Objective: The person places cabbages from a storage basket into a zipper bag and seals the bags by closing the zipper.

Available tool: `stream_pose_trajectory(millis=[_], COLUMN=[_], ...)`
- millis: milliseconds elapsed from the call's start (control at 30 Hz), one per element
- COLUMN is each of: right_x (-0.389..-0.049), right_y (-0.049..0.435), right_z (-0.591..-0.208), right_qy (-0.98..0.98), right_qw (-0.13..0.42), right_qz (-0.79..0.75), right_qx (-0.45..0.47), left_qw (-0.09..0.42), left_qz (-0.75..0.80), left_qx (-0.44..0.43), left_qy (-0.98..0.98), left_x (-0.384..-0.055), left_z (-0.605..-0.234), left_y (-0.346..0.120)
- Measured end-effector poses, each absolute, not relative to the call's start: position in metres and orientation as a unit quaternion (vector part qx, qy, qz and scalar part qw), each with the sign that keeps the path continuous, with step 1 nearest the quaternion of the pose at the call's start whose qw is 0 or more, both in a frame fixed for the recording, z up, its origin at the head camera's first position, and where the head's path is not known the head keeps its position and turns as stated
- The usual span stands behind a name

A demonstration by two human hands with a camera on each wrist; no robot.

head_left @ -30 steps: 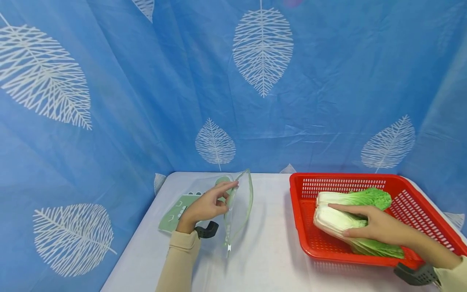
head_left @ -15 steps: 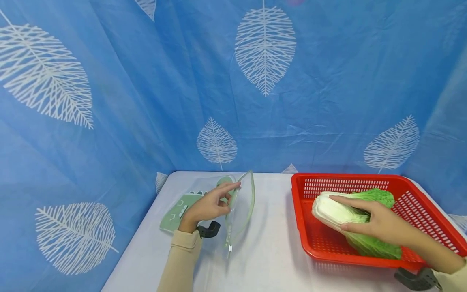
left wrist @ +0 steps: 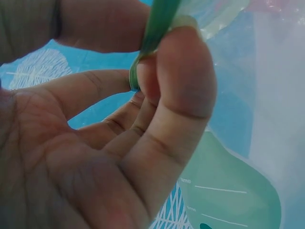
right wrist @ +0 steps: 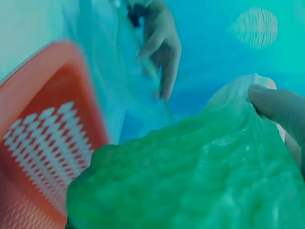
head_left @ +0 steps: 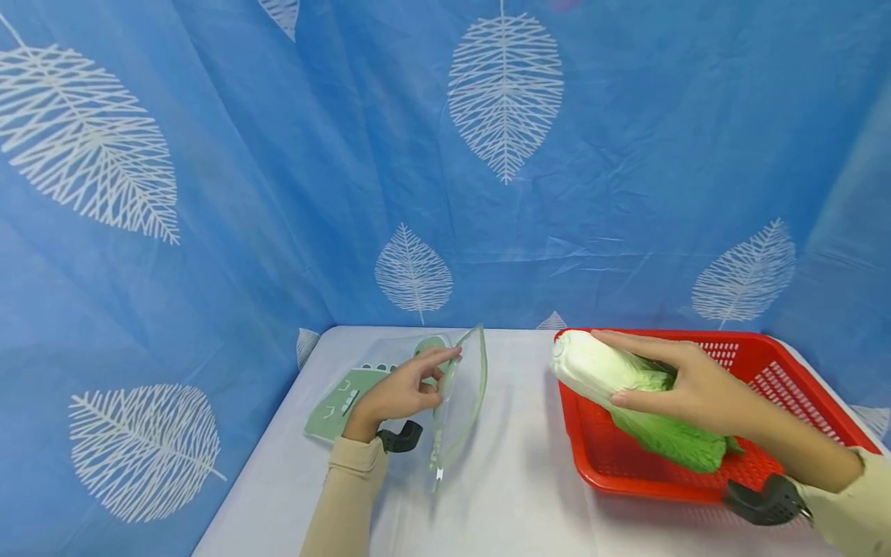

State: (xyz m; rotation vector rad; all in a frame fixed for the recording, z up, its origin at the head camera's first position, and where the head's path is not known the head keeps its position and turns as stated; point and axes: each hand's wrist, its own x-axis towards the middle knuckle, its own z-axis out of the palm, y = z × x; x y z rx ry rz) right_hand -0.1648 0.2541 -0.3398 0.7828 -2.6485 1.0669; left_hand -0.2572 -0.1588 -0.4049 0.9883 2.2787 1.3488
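My left hand (head_left: 400,398) pinches the green-edged rim of a clear zip bag (head_left: 461,410), whose mouth gapes to the right. In the left wrist view the thumb and index finger squeeze a green strip (left wrist: 159,24) of that rim. A green cartoon print (head_left: 341,406) covers part of the bag's body. My right hand (head_left: 703,383) grips a napa cabbage (head_left: 599,367) from above, thumb on the near side. The cabbage is tilted, its white base over the left rim of the red basket (head_left: 581,456) and its leafy end inside. In the right wrist view its crinkled leaves (right wrist: 190,176) hide most fingers.
The basket's slotted walls stand at the table's right side. White cloth covers the table (head_left: 518,464) between bag and basket. A blue curtain (head_left: 612,193) with white leaf prints hangs behind and to the left. A zip slider (head_left: 439,474) sits at the bag's near corner.
My right hand has lifted the cabbage and carried it left, up to the basket's left rim. The left hand and bag have hardly moved. A second white-and-green cabbage shape seen behind earlier no longer shows.
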Motion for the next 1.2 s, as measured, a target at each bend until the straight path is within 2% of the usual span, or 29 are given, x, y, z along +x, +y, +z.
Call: stream_pose_trajectory(millis=[167, 367, 567, 1200], right_x=[-0.175, -0.187, -0.203, -0.206], right_y=[0.217, 0.176, 0.144, 0.116], right_z=[-0.328, -0.328, -0.341, -0.395], right_qy=[-0.868, -0.836, -0.814, -0.793], right_qw=[0.074, 0.043, 0.082, 0.017], right_qz=[0.387, 0.466, 0.507, 0.552], right_qx=[0.3, 0.286, 0.27, 0.258], left_qw=[0.159, 0.157, 0.154, 0.142], left_qz=[0.473, 0.485, 0.493, 0.515], left_qx=[0.344, 0.344, 0.341, 0.349], left_qy=[0.796, 0.789, 0.785, 0.77], left_x=[-0.257, -0.258, -0.26, -0.259], left_z=[-0.406, -0.407, -0.408, -0.4], left_y=[-0.158, -0.159, -0.161, -0.168])
